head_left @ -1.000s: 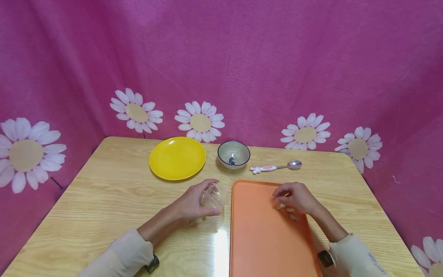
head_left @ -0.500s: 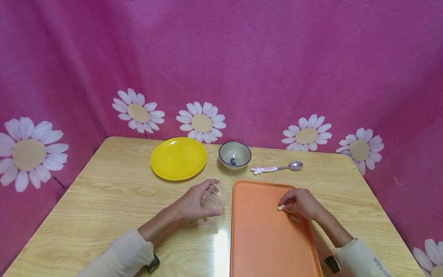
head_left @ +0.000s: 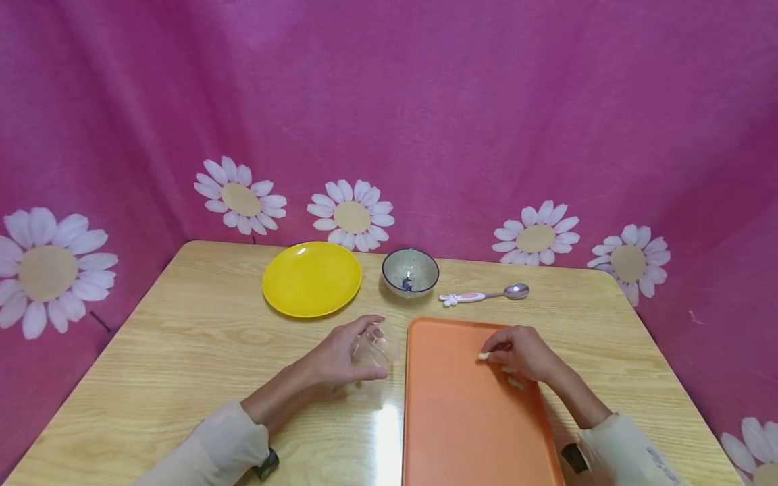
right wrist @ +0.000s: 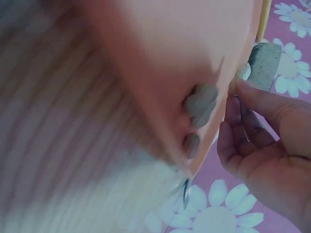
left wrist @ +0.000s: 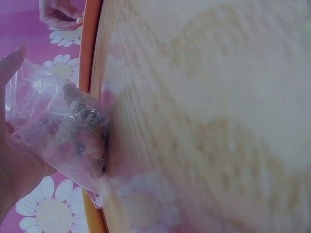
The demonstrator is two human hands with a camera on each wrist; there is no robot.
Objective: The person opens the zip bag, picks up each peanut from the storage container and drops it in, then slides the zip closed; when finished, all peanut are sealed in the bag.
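Item, held peanut (head_left: 483, 356): one, in shell, pale and ridged, pinched between the thumb and fingertips of the right hand (head_left: 525, 352), over the far right part of an orange tray (head_left: 456, 418). Long axis appears roughly crosswise, the free end toward the left; exact tilt uncertain.

Item, bag (left wrist: 63, 121): clear, thin, crinkled plastic, gripped in the curved left hand (head_left: 340, 354), just beside the tray's left edge. Brownish lumps inside, too blurred to count. Governing relation: bag lies left of the held peanut, the tray's left rim between; of the two hands, the right is nearer the loose stock.

Item, loose peanuts (right wrist: 200, 104): knobbly, rounded, dull brown, on the tray below the right hand, partly hidden.

Also on the wood-grain counter (head_left: 200, 324): smooth yellow plate (head_left: 311, 279), glossy and round; speckled bowl (head_left: 410, 263), dark-rimmed; spoon (head_left: 471, 297), metal with pink-and-white rabbit handle, lying crosswise
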